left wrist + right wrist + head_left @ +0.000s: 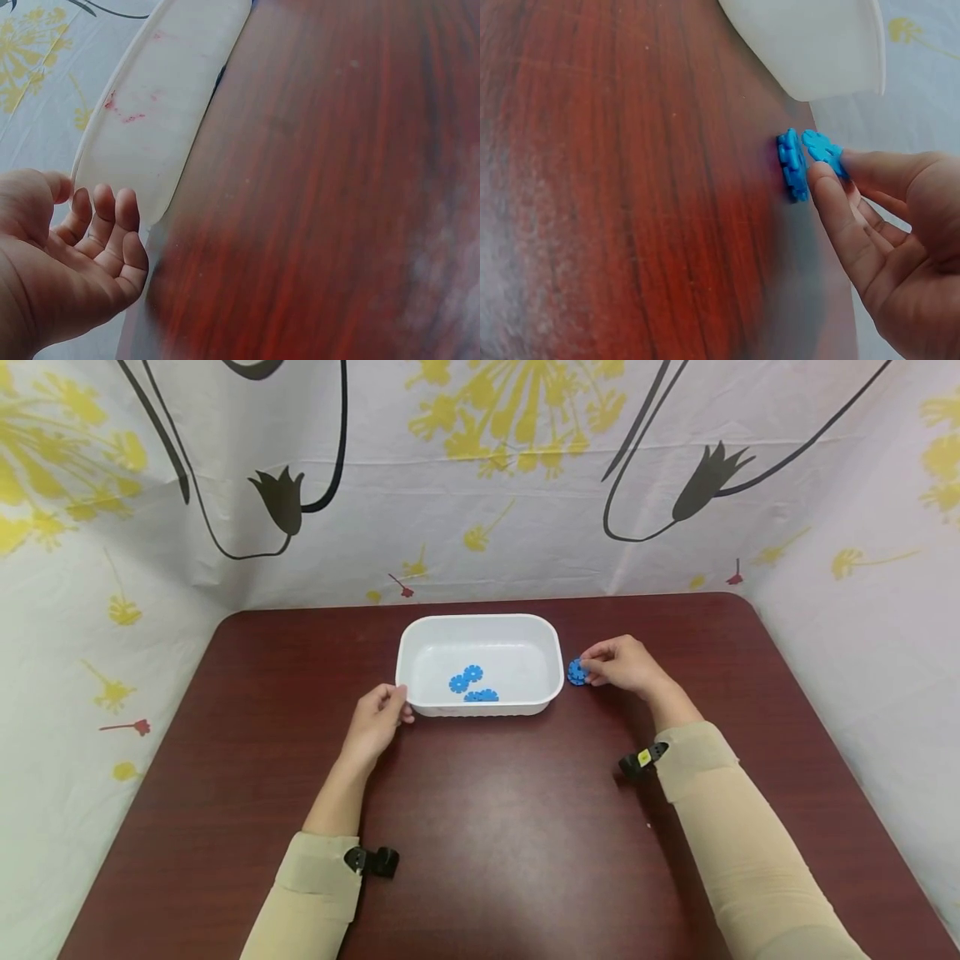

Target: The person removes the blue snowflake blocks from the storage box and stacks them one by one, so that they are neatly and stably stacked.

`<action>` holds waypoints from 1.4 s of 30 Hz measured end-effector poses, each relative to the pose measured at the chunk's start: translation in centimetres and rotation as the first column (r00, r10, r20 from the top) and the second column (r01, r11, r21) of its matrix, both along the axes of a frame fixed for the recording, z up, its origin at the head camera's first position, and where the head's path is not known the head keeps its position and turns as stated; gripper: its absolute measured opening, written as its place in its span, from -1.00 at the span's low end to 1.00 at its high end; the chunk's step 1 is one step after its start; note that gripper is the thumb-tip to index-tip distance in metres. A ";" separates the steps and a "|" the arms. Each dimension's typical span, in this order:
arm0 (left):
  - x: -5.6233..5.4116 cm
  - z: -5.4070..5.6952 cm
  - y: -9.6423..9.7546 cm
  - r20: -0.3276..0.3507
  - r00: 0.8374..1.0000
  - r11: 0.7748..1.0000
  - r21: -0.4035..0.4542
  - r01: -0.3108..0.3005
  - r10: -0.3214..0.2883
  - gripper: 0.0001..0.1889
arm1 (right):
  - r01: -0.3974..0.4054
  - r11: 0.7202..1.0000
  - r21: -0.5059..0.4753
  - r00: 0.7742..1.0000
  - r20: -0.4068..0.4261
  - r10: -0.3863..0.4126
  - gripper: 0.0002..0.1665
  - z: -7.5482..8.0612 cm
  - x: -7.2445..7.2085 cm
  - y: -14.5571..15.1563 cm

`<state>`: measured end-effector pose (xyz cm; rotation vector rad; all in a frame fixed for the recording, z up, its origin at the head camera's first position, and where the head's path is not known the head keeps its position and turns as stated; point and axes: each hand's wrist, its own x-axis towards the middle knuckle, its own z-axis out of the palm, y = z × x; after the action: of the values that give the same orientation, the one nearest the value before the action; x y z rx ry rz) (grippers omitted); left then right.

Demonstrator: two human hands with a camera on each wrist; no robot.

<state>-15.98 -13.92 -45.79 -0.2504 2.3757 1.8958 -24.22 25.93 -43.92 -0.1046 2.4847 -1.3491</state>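
On the far half of the counter (pixel 510 827), a white tray (pixel 450 711) lies with its long axis running left to right. Right hand (pixel 628 667): just beyond the tray's right end, apart from its wall. Its grip is narrow, thumb and fingertip pinching one blue disc (pixel 819 146). Seen from the right wrist, this disc is right beside a small stack (pixel 791 166) of like blue pieces resting on the counter; whether disc and stack touch I cannot tell, nor how many pieces the stack contains. Left hand (pixel 377 714): at the tray's near left corner, thumb at the rim and fingers curled on the outer side, so that this grip holds the tray's edge. Inside the tray: two flat pieces (pixel 453 686) touching or overlapping, a little left of the middle, and further pieces (pixel 480 697) at the near wall, which hides part of them. Key relation: the disc is at the left tip of the right grip, and the tray lies directly to the left of it, roughly in line with the long axis. The right hand is by far the nearer to the disc; the tray's length separates the disc from the left hand. I judge the right end wall to be the only barrier between disc and tray interior. Beyond the far edge hangs a patterned cloth (pixel 337 568).
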 end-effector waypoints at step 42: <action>-0.1 0.3 -0.1 0.015 1.000 1.000 -0.011 0.006 -0.006 -0.64 | 0.104 0.993 0.054 0.977 -0.190 -0.092 -0.60 1.5 -0.8 -1.2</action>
<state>-16.06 -14.04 -45.54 -0.2573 2.3758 1.8721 -25.06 24.74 -42.40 -0.1004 2.7196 -1.3540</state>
